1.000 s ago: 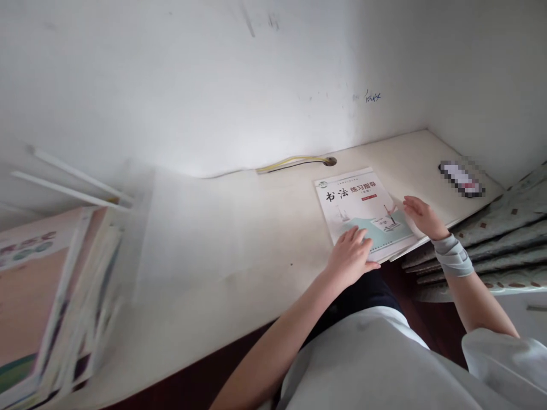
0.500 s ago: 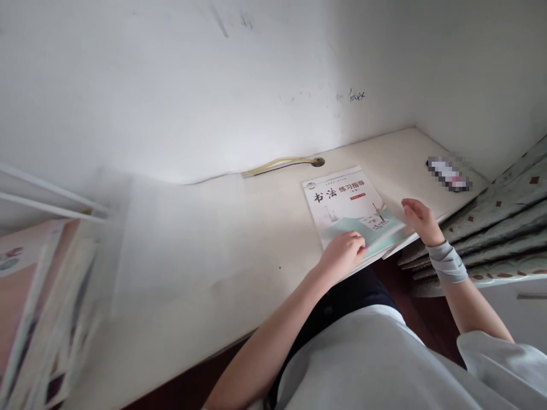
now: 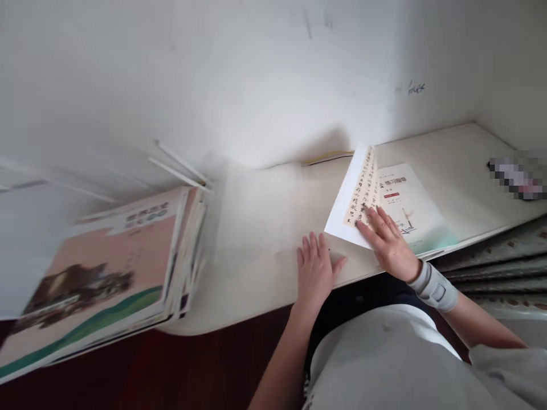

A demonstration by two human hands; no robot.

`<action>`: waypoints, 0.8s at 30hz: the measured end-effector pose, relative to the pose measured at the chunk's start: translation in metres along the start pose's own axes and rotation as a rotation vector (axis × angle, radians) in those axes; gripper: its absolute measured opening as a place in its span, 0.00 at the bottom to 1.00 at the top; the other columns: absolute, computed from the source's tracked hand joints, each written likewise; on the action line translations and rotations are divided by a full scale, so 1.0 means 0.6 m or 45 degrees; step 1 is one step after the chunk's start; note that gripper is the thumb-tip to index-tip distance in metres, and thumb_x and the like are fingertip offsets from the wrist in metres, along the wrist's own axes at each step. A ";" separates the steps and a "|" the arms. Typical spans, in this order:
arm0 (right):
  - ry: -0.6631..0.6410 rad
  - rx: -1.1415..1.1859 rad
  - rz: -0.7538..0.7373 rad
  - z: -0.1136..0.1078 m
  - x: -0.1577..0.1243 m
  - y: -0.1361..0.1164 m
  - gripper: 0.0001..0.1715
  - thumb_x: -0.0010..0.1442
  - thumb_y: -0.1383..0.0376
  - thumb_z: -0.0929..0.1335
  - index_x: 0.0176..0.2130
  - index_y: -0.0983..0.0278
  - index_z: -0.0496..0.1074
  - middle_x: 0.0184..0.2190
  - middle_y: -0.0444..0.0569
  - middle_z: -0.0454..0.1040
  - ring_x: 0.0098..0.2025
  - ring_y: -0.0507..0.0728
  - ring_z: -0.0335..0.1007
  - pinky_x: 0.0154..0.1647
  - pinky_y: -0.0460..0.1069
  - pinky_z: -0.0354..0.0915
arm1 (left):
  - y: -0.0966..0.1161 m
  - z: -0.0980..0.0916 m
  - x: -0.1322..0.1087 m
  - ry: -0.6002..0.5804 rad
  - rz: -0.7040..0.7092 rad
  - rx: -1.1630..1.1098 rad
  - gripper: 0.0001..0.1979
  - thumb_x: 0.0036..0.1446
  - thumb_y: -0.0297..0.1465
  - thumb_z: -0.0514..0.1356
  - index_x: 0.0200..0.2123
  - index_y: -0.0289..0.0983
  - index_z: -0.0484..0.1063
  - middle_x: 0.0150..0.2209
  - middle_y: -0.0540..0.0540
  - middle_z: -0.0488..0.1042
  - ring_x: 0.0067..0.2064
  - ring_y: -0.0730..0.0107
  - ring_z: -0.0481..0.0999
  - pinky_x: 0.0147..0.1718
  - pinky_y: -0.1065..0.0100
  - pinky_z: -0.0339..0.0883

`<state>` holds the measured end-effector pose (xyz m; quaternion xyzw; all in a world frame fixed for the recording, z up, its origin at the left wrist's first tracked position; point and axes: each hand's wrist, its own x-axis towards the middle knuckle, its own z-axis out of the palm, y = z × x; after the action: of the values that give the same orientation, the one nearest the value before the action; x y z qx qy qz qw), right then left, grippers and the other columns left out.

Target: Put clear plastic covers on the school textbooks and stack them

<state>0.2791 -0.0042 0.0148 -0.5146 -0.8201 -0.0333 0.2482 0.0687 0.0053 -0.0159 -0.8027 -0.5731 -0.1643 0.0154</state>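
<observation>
A calligraphy workbook [image 3: 421, 199] lies on the white desk [image 3: 252, 296] with its front cover [image 3: 348, 196] lifted and leaning to the left. Columns of brush-style characters show on the cover's inner side, and a printed title page is exposed beneath. My right hand [image 3: 391, 242], with a grey band at the wrist, presses its outstretched fingers against the raised cover near the lower edge. To the left of the book, my left hand [image 3: 315, 267] rests flat on the desk, fingers spread, holding nothing.
A stack of books [image 3: 111, 256] with a pink cover on top stands at the left end of the desk. Yellow and black cables [image 3: 327, 158] run along the wall. A pixelated object [image 3: 517, 176] lies at the right, above a patterned curtain [image 3: 487, 273].
The workbook's front cover has swung up and leftward. My right hand has moved onto it, while my left hand has left the book for the bare desk. The view has turned left.
</observation>
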 end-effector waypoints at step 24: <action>-0.276 -0.105 -0.413 0.008 0.005 -0.013 0.25 0.57 0.78 0.61 0.53 0.66 0.68 0.59 0.58 0.62 0.66 0.63 0.44 0.64 0.66 0.47 | -0.027 -0.002 -0.007 0.208 -0.083 -0.156 0.12 0.61 0.23 0.48 0.29 0.36 0.68 0.33 0.43 0.68 0.38 0.65 0.69 0.38 0.64 0.68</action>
<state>0.2696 -0.0041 0.0137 -0.3860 -0.9121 -0.0507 0.1285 0.0525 0.0069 -0.0184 -0.7671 -0.5846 -0.2641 0.0077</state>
